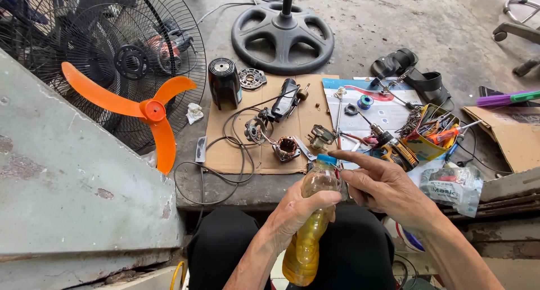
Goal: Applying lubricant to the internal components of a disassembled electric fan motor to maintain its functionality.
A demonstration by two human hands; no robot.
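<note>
Over my lap, below centre of the view, my left hand [297, 208] wraps a clear plastic bottle [310, 222] of yellow oil, fingers closed round its upper body, the bottle tilted slightly with its blue cap [327, 159] uppermost. My right hand [378, 187] sits just beside the neck, fingers bent toward the cap and forefinger extended; whether they pinch anything I cannot tell. Beyond lie a cardboard sheet [225, 149] bearing a motor stator [286, 148], a black motor cover [224, 82] and loose wire; a yellow tray of tools [430, 135] stands right, an orange fan blade [147, 111] left. Risk, as I judge it: squeezing the soft bottle as the cap loosens could spill oil onto my trousers or the stator windings.
</note>
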